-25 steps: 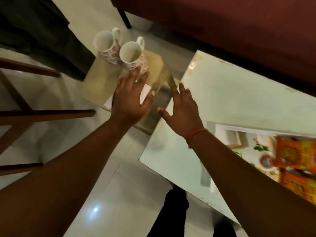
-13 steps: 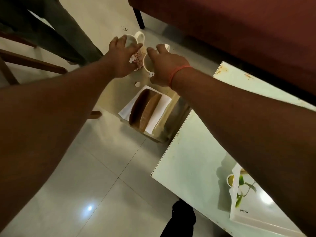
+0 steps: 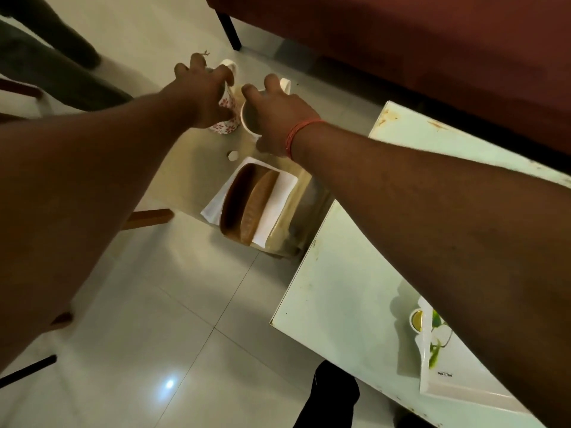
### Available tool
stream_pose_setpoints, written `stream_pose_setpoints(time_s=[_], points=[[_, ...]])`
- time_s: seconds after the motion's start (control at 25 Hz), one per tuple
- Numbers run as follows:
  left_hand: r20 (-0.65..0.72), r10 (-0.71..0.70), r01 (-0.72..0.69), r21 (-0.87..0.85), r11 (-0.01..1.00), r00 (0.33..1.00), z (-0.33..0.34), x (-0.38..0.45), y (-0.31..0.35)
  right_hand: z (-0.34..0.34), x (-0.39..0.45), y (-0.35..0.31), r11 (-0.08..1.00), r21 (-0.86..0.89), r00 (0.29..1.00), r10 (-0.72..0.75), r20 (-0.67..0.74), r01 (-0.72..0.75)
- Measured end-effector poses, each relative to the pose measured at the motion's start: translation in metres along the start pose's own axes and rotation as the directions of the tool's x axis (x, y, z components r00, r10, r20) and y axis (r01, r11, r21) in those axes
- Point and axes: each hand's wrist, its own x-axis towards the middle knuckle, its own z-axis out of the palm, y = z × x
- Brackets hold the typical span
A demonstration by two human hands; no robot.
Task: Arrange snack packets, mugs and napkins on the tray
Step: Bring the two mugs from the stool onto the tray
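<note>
Two white mugs with red flower prints stand on a small beige stool (image 3: 191, 168). My left hand (image 3: 200, 91) grips the left mug (image 3: 227, 109) from above. My right hand (image 3: 278, 118) grips the right mug (image 3: 248, 117) around its rim. White napkins (image 3: 278, 199) lie on the stool nearer to me, with a brown wooden holder (image 3: 244, 205) on top of them. The white tray (image 3: 445, 378) with a green leaf print lies on the pale table (image 3: 340, 304) at the lower right, partly hidden by my right arm.
A small white disc (image 3: 232, 155) lies on the stool between mugs and napkins. A dark red sofa (image 3: 401, 41) runs along the top. Wooden chair parts (image 3: 148, 217) and another person's legs (image 3: 55, 57) are at the left. White floor tiles lie below.
Both hands went from hovering over the napkins to the mugs and took hold of them. The view shifted left, so the snack packets left the frame.
</note>
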Motion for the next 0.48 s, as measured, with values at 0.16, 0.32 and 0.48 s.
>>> stream_pose_setpoints(time_s=[0.16,0.32,0.48], points=[[-0.114,0.137,-0.119,0.149,0.982,0.984,-0.009,-0.011,0.032,0.003,-0.052,0.027,0.99,0.139,0.986,0.054,-0.158,-0.032],[-0.189,0.401,-0.339,0.289,0.895,0.897,-0.024,-0.022,0.121,-0.004,-0.159,0.065,0.922,0.338,0.921,0.284,-0.266,-0.187],[-0.182,0.604,-0.546,0.286,0.787,0.776,-0.029,-0.058,0.244,0.004,-0.281,0.09,0.781,0.516,0.82,0.522,-0.233,-0.351]])
